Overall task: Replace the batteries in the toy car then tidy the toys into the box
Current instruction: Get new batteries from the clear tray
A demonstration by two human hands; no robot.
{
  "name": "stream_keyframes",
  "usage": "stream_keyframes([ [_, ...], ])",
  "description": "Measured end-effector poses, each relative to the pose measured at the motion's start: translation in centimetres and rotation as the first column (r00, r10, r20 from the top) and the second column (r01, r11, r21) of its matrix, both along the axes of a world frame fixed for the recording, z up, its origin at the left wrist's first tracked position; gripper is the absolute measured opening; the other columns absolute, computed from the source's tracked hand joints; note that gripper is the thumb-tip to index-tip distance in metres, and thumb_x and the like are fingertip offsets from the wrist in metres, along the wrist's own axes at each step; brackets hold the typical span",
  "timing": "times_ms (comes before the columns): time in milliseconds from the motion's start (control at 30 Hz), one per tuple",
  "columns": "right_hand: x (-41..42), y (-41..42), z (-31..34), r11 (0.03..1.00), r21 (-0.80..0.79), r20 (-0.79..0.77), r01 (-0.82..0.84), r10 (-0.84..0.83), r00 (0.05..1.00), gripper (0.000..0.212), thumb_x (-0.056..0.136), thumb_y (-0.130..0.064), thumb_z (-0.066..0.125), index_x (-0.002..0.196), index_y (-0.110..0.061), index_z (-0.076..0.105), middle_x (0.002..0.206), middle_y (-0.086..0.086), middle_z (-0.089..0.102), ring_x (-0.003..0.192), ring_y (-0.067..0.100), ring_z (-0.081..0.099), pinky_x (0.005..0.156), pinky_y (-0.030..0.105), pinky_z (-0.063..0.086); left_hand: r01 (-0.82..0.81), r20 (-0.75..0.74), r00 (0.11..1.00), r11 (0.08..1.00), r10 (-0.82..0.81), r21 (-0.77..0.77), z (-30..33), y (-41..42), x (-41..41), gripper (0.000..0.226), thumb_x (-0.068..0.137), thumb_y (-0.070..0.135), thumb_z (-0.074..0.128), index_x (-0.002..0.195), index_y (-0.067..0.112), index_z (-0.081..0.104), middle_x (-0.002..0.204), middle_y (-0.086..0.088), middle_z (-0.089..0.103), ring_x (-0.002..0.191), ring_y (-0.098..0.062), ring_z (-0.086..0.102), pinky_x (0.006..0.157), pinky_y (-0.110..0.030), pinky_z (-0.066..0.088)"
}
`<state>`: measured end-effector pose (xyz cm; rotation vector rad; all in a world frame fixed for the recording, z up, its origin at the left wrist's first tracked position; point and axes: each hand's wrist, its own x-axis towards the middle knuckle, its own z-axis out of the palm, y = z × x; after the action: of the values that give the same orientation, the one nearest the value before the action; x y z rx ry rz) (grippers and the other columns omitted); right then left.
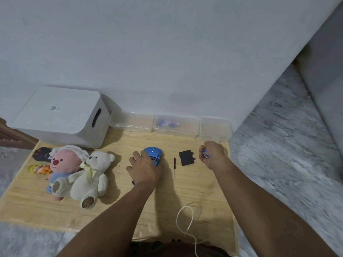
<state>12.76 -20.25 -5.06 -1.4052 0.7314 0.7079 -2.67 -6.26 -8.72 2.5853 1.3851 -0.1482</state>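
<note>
A shiny blue toy car [153, 154] lies on the wooden mat [130, 201], and my left hand [143, 168] rests on top of it with fingers curved over its body. To the right, my right hand [211, 153] grips small blue batteries [205, 153] in curled fingers, just in front of the clear tubs. Between the hands lie a black battery cover [186, 157] and a small black screwdriver [174, 166]. The white lidded storage box [59, 115] stands at the back left.
Stuffed toys lie at the left: a white bear [92, 175], a pink plush [65, 164], a dark plush [41, 153], a small orange doll [39, 169]. Three clear tubs line the wall; the middle tub [176, 127] holds blue batteries. A white cable [187, 221] loops nearby.
</note>
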Motion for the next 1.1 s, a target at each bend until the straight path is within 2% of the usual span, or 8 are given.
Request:
stream_keyframes([
  [100, 0.7, -0.6, 0.4, 0.994, 0.011, -0.024, 0.106, -0.106, 0.994, 0.017, 0.092, -0.003, 0.042, 0.081, -0.004, 0.055, 0.074, 0.008, 0.054, 0.058, 0.015, 0.05, 0.049, 0.023, 0.042, 0.042, 0.063, 0.997, 0.997, -0.046, 0.065, 1.0, -0.7, 1.4, 0.058, 0.084, 0.062, 0.05, 0.116, 0.014, 0.047, 0.114, -0.007, 0.046, 0.107, -0.026, 0.044, 0.095, -0.04, 0.038],
  [200, 1.2, -1.1, 0.5, 0.987, 0.03, -0.02, 0.159, -0.159, 0.987, 0.017, 0.092, -0.003, 0.041, 0.081, -0.005, 0.053, 0.074, 0.008, 0.055, 0.057, 0.015, 0.05, 0.048, 0.023, 0.042, 0.24, 0.145, 0.96, 0.971, -0.24, 0.016, 2.1, -1.8, 3.6, 0.047, 0.087, 0.044, 0.055, 0.123, 0.015, 0.05, 0.123, -0.007, 0.049, 0.115, -0.026, 0.042, 0.1, -0.038, 0.036],
  [333, 1.6, -1.7, 0.7, 0.982, 0.049, -0.005, 0.183, -0.183, 0.983, 0.013, 0.092, -0.004, 0.042, 0.084, -0.007, 0.052, 0.072, 0.007, 0.055, 0.054, 0.016, 0.049, 0.045, 0.022, 0.039, 0.327, 0.462, 0.882, 0.829, -0.095, -0.454, 3.9, -4.2, 7.8, 0.041, 0.088, 0.018, 0.059, 0.128, 0.008, 0.055, 0.119, -0.008, 0.062, 0.109, -0.023, 0.056, 0.093, -0.031, 0.044],
  [500, 2.0, -2.5, 1.6, 0.986, 0.042, 0.074, 0.16, -0.162, 0.984, 0.017, 0.085, 0.003, 0.043, 0.078, -0.006, 0.055, 0.067, 0.007, 0.053, 0.051, 0.015, 0.047, 0.043, 0.02, 0.035, 0.308, 0.443, 0.885, 0.53, 0.146, -0.79, 5.7, -6.9, 11.7, 0.038, 0.09, 0.007, 0.048, 0.128, 0.007, 0.054, 0.126, -0.01, 0.057, 0.11, -0.023, 0.054, 0.096, -0.033, 0.043],
  [667, 2.8, -3.3, 1.8, 0.993, 0.037, 0.159, 0.117, -0.121, 0.98, 0.015, 0.085, -0.004, 0.049, 0.086, -0.011, 0.063, 0.07, 0.005, 0.055, 0.053, 0.016, 0.049, 0.041, 0.018, 0.034, 0.314, 0.397, 0.914, 0.467, 0.087, -0.826, 5.6, -7.6, 13.2, 0.057, 0.092, 0.005, 0.041, 0.149, 0.01, 0.034, 0.154, -0.006, 0.035, 0.141, -0.022, 0.031, 0.117, -0.039, 0.026],
  [767, 3.1, -3.6, 1.7, 0.994, 0.047, 0.167, 0.103, -0.109, 0.98, 0.011, 0.086, -0.009, 0.054, 0.09, -0.011, 0.064, 0.073, 0.005, 0.056, 0.053, 0.015, 0.05, 0.041, 0.02, 0.034, 0.314, 0.378, 0.925, 0.46, 0.05, -0.83, 5.1, -7.8, 13.3, 0.061, 0.093, 0.005, 0.04, 0.152, 0.012, 0.027, 0.157, -0.005, 0.028, 0.144, -0.022, 0.026, 0.118, -0.039, 0.024],
  [900, 3.3, -3.5, 1.8, 0.993, 0.053, 0.151, 0.108, -0.115, 0.982, 0.012, 0.085, -0.01, 0.056, 0.092, -0.01, 0.066, 0.078, 0.006, 0.059, 0.057, 0.015, 0.052, 0.044, 0.022, 0.038, 0.347, 0.384, 0.923, 0.478, -0.022, -0.807, 4.8, -7.5, 13.4, 0.068, 0.088, 0.0, 0.039, 0.152, 0.018, 0.028, 0.156, -0.004, 0.032, 0.138, -0.022, 0.036, 0.108, -0.035, 0.038],
  [1100, 3.9, -3.2, 1.8, 0.98, 0.114, 0.128, 0.166, -0.18, 0.975, 0.025, 0.087, -0.003, 0.05, 0.106, -0.011, 0.064, 0.091, 0.011, 0.065, 0.064, 0.018, 0.06, 0.05, 0.024, 0.045, 0.393, 0.382, 0.916, 0.453, -0.119, -0.8, 5.7, -7.1, 13.1, 0.088, 0.087, -0.003, 0.043, 0.155, 0.035, 0.001, 0.158, -0.005, 0.027, 0.132, -0.023, 0.045, 0.08, -0.027, 0.044],
])
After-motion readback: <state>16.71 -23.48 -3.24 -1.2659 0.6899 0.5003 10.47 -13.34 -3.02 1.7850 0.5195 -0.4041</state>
